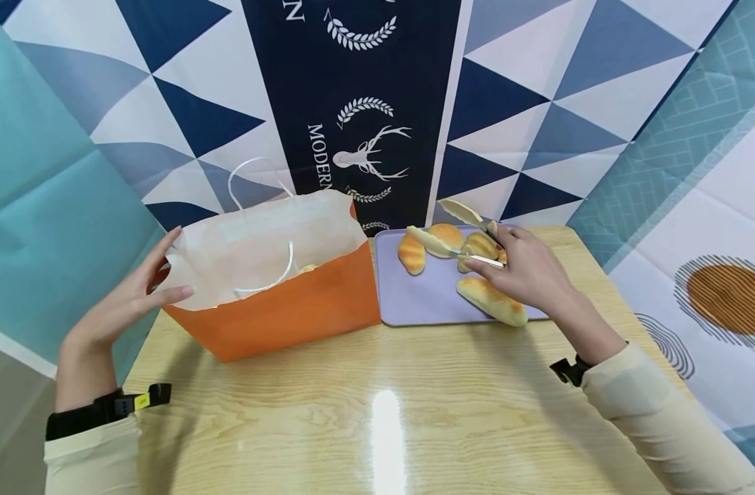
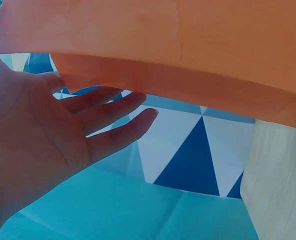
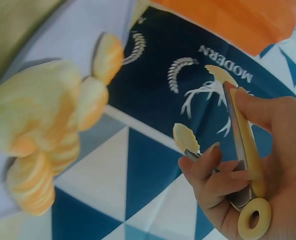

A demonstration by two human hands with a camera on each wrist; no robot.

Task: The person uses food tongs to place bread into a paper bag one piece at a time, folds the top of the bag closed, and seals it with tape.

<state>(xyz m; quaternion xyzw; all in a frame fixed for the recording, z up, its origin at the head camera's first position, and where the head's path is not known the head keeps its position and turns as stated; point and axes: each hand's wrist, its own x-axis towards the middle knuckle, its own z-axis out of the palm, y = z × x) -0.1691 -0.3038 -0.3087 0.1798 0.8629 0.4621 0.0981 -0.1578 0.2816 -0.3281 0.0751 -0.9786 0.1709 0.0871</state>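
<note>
My left hand (image 1: 126,295) is at the left end of an orange paper bag (image 1: 291,302), thumb and forefinger spread along its white-lined mouth. In the left wrist view the other fingers (image 2: 118,125) stretch out loosely beside the bag. My right hand (image 1: 526,268) grips metal tongs (image 3: 243,145) with cream scalloped tips and a ring at the end. The tips stand apart, nothing between them, over the back of a lavender tray (image 1: 408,309). On the tray lie a long bread roll (image 1: 491,301), a small striped roll (image 1: 411,254), a round bun (image 1: 445,235) and a ridged roll (image 1: 476,247).
Everything stands on a light wooden table (image 1: 303,412). A patterned cloth wall (image 1: 377,82) rises right behind the bag and tray. White cord handles (image 1: 260,161) stick up from the bag, and a bit of yellowish bread (image 1: 307,268) shows inside it.
</note>
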